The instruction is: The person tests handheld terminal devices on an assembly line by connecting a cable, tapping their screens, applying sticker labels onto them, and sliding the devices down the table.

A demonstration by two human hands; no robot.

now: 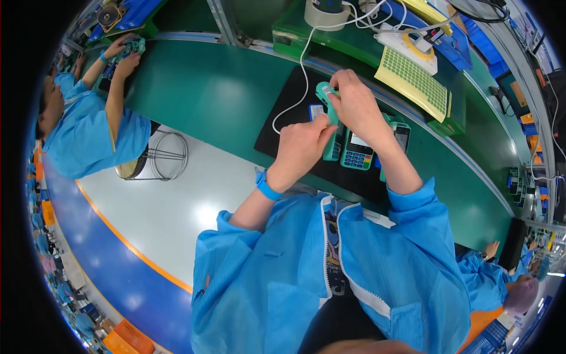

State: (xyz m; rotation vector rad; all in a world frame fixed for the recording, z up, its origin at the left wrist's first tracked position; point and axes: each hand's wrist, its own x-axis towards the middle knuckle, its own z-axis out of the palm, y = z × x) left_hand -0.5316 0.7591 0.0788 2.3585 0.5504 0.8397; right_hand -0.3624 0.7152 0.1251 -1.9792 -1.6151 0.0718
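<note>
Both my hands work on a green payment terminal (333,117), held tilted above a black mat (277,121). My left hand (298,144), with a blue band at its wrist, grips the near side, thumb and forefinger closed on it. My right hand (356,105) has its fingers bent over the upper end; its fingertips partly hide what they press. Just right of my left hand, a green payment terminal with a keypad (357,154) lies face up on the mat. Partly behind my right forearm is another green terminal (402,134). A small blue and white block (316,111) lies beside the held terminal.
A white cable (302,65) loops down onto the mat. Beyond the green bench (224,82), a raised shelf carries a yellow sheet of green round stickers (413,82), a power strip (407,44) and a tape roll (326,16). Co-workers sit at left (88,130) and right (486,277).
</note>
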